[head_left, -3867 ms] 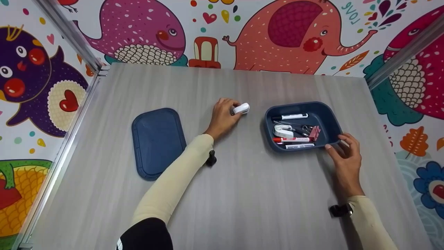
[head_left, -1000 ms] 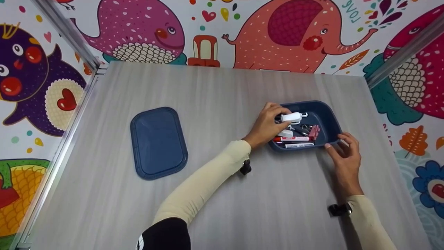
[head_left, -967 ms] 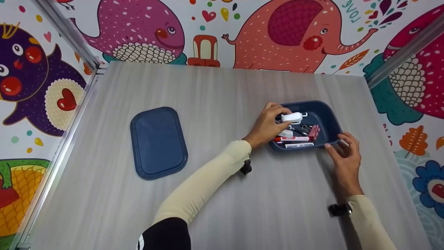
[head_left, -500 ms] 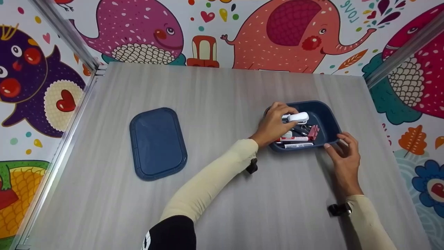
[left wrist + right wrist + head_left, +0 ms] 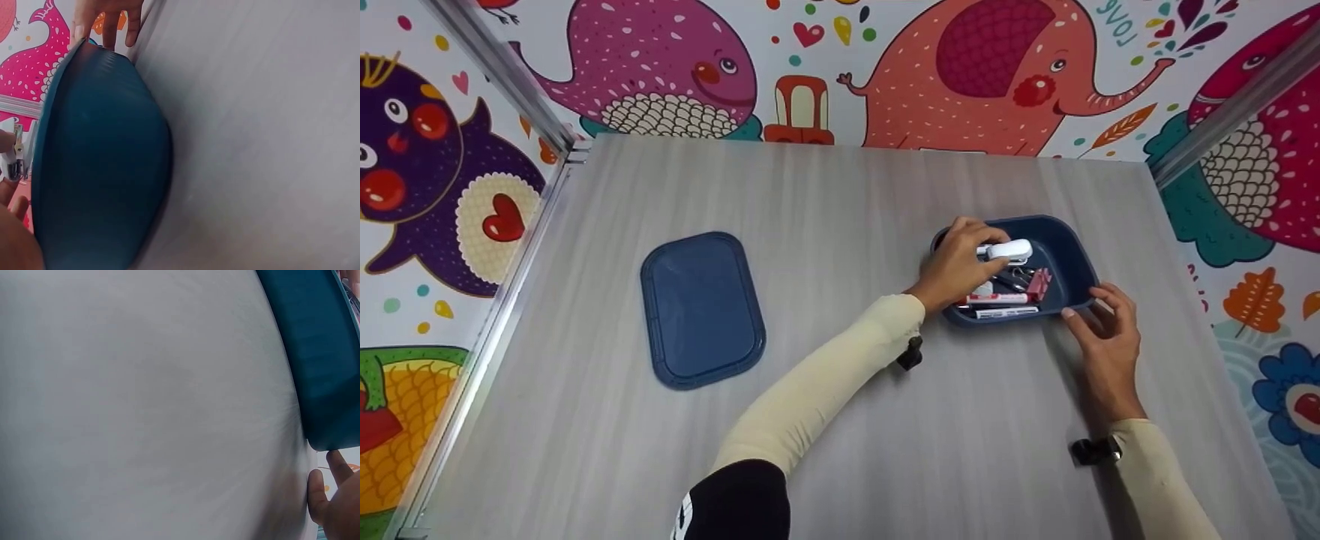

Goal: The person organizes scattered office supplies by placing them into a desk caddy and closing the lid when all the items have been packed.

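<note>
In the head view my left hand pinches a small white stapler between thumb and fingers, over the left half of a dark blue plastic box. The left wrist view shows the stapler's metal underside above the rim. Thumb and fingers of my right hand hold the box's near right corner. Inside the box lie a red and white marker, a white marker, a pink item and dark metal pieces. My left hand hides part of the contents.
A dark blue lid lies flat on the left of the grey wood-grain table. Cartoon-printed walls stand at the back and sides, with metal rails at the corners.
My left hand has carried the stapler from the middle of the table rightward over the box, then slightly farther right in the last second. My right hand has stayed at the box's corner.
</note>
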### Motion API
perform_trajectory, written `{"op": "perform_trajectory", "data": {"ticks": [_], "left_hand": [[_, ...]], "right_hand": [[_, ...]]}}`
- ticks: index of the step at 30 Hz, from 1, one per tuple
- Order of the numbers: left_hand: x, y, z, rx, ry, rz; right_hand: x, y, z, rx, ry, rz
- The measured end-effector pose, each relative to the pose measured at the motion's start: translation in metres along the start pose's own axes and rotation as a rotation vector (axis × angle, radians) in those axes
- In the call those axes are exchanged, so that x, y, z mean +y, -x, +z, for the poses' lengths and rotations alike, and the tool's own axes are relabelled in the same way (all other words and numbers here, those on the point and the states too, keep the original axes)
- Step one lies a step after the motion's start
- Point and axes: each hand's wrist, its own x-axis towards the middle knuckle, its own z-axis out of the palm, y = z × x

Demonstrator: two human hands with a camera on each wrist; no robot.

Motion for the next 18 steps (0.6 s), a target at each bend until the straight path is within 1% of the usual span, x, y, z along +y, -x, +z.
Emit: {"op": "perform_trajectory", "data": {"ticks": [7,12,18], "left_hand": [[0.002,-0.007,0.004,-0.031,-0.002,-0.005],[0.004,-0.012,0.008,-0.059,-0.067,-0.049],[0.007,-0.017,0.012,-0.127,-0.141,-0.107]], "right_hand": [[0.001,-0.001,0.0,0.02,-0.033,-0.034],[0.002,0.0,-0.001,0.007,-0.027,-0.024],[0.001,0.0,0.0,0.006,-0.027,-0.018]]}}
